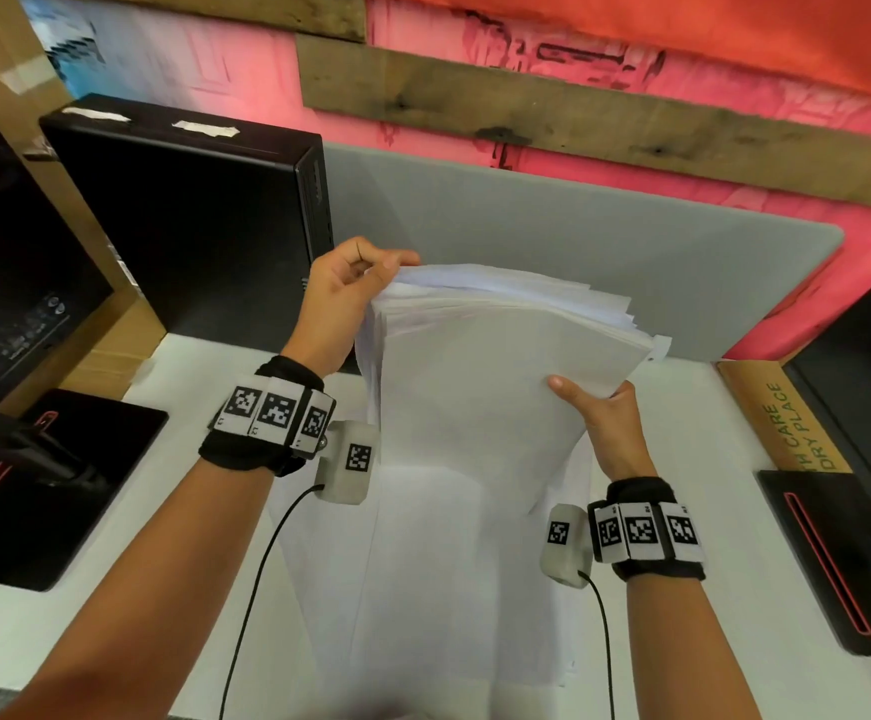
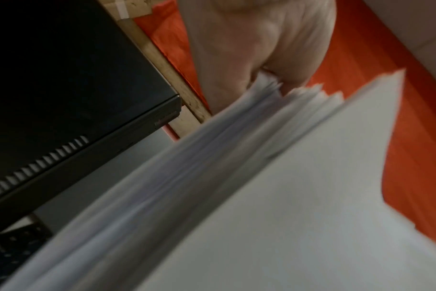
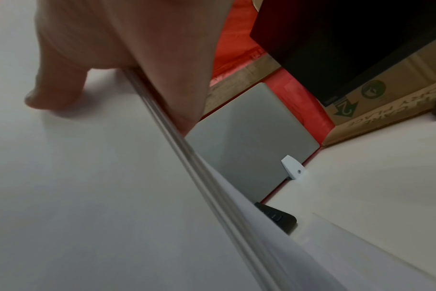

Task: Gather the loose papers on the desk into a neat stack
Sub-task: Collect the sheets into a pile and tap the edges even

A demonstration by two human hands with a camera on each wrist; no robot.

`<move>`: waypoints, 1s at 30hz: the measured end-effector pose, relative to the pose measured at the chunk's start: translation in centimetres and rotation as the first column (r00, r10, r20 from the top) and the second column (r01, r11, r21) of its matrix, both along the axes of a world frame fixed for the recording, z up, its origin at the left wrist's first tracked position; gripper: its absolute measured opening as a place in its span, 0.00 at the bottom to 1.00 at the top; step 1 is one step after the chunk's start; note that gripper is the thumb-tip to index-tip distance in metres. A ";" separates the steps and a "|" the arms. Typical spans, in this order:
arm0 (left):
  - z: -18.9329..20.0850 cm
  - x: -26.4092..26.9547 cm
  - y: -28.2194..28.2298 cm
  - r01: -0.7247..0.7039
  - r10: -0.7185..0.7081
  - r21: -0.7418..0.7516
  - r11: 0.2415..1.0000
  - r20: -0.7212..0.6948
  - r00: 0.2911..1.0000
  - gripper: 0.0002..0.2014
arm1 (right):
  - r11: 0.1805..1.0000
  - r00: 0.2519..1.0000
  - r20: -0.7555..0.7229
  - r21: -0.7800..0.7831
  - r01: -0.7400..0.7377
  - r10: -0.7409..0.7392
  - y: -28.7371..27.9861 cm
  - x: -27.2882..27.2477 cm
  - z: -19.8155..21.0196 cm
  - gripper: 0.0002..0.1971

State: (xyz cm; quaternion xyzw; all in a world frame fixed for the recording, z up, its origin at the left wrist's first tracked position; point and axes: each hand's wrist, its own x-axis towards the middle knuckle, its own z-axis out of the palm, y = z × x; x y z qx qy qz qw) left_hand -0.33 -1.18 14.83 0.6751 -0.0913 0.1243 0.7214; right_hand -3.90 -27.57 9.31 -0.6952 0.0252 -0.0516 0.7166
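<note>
A thick bundle of white papers [image 1: 480,376] stands nearly upright above the white desk [image 1: 682,511], its top edges fanned and uneven. My left hand [image 1: 350,293] pinches the bundle's top left corner, fingers curled over the sheets. My right hand [image 1: 604,413] grips the right edge, thumb lying across the front sheet. More white sheets [image 1: 454,589] lie flat on the desk under the bundle. In the left wrist view the staggered paper edges [image 2: 212,157] run up to my left hand [image 2: 261,65]. The right wrist view shows my right hand [image 3: 127,65] clamping the paper edge [image 3: 187,157], thumb on the front sheet.
A black computer case [image 1: 189,215] stands at the back left, close to my left hand. A grey divider panel [image 1: 578,241] runs behind the papers. Black flat devices [image 1: 48,485] [image 1: 833,558] lie left and right. A cardboard box [image 1: 781,423] stands at the right.
</note>
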 end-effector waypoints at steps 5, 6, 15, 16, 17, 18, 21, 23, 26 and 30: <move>-2.5 -1.0 -0.6 -0.095 0.089 -0.096 0.991 -0.071 0.994 0.31 | 1.000 1.000 -0.008 0.007 -0.025 0.025 -0.1 0.3 0.1 0.13; -3.6 -1.1 -0.6 -0.124 0.115 -0.077 0.989 -0.117 0.986 0.30 | 0.999 0.999 -0.008 0.012 -0.031 0.031 -0.1 0.3 0.2 0.14; -8.2 -1.3 -0.4 -0.036 0.084 0.225 0.974 -0.205 0.975 0.58 | 1.000 1.000 -0.014 0.004 -0.021 0.021 0.1 0.4 0.0 0.12; -7.6 -0.7 -0.4 -0.039 0.073 0.174 0.984 -0.196 0.978 0.56 | 1.000 1.000 -0.010 0.006 -0.025 0.025 0.0 0.4 0.0 0.13; -7.2 0.0 -0.2 -0.029 0.054 0.129 0.991 -0.195 0.979 0.55 | 0.999 0.999 -0.007 0.005 -0.031 0.031 -0.2 0.4 0.0 0.14; -7.0 0.6 0.1 -0.009 0.029 0.099 0.995 -0.203 0.979 0.54 | 0.999 0.999 -0.006 0.002 -0.039 0.039 -0.3 0.3 -0.1 0.15; -6.0 1.8 0.3 0.105 -0.085 0.069 0.992 -0.243 0.966 0.52 | 0.996 0.995 -0.017 0.013 -0.094 0.094 -0.7 0.2 -0.4 0.22; -5.6 2.2 0.3 0.196 -0.175 0.054 0.979 -0.266 0.948 0.54 | 0.992 0.991 -0.036 0.019 -0.127 0.127 -0.6 0.5 -0.3 0.32; -5.2 2.3 0.3 0.239 -0.228 0.005 0.971 -0.284 0.931 0.53 | 0.989 0.989 -0.021 0.040 -0.145 0.146 -0.5 1.3 0.2 0.35; -5.0 2.0 -0.8 0.253 -0.225 0.057 0.966 -0.307 0.925 0.34 | 0.994 0.994 -0.010 0.039 -0.105 0.105 -0.2 2.0 0.5 0.36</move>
